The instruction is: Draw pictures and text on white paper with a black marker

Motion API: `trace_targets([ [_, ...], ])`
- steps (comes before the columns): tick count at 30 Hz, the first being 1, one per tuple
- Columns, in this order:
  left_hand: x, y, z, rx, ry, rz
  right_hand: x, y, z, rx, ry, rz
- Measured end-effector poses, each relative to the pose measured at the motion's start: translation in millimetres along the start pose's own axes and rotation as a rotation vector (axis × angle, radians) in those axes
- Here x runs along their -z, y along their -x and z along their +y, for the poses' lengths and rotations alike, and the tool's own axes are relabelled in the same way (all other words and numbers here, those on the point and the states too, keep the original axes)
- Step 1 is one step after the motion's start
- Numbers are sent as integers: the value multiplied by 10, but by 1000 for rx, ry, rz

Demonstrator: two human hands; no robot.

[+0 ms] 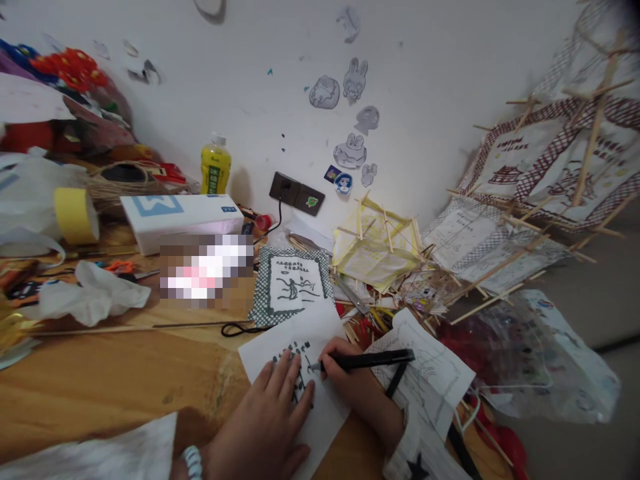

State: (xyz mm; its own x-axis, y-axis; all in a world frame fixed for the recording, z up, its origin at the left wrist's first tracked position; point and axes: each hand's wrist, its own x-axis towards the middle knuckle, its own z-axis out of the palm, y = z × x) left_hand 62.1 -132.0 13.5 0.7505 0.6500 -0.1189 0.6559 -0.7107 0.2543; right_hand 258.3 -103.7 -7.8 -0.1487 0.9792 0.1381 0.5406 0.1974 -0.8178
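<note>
In the head view, the yellow bottle (pixel 215 167) by the wall had a green label with pale Chinese characters, the top one seemingly 冰. The white box (pixel 183 220) in front of it showed a blue logo like a letter M on its lid; the smaller print near its other end was too small to read. Dark lettering above a drawing on the green-bordered picture (pixel 293 283) and dark red lettering on the paper lantern (pixel 555 160) were likewise illegible. The white sheet (pixel 327 427) lay on the wooden table (pixel 150 373), just below the green-bordered picture, with rows of black marks partly hidden by fingers.

The left hand (pixel 267 413) lay palm down on that sheet, fingers extended and slightly spread, gripping nothing; a pale bracelet (pixel 193 462) circled its wrist. The right hand (pixel 350 373) came in from the right, its fingers curled closed around a black marker pen (pixel 373 359), whose tip was at the marks, just beside the left fingertips. The pen's barrel pointed away to the right, nearly level.
</note>
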Motion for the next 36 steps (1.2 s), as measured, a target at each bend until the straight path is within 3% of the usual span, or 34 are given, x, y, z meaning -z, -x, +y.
trace_targets([
  [12,20,-11,8,-18,-24,12,-14,-17,-15,19,-18,69],
  [21,205,3,79,30,-52,-114,-12,-20,27,-15,-26,96],
  [29,-40,-32,-22,9,22,2,-10,-28,-29,-11,53,67],
  [36,127,-4,44,29,-20,-65,-17,-8,-4,-51,-113,131],
])
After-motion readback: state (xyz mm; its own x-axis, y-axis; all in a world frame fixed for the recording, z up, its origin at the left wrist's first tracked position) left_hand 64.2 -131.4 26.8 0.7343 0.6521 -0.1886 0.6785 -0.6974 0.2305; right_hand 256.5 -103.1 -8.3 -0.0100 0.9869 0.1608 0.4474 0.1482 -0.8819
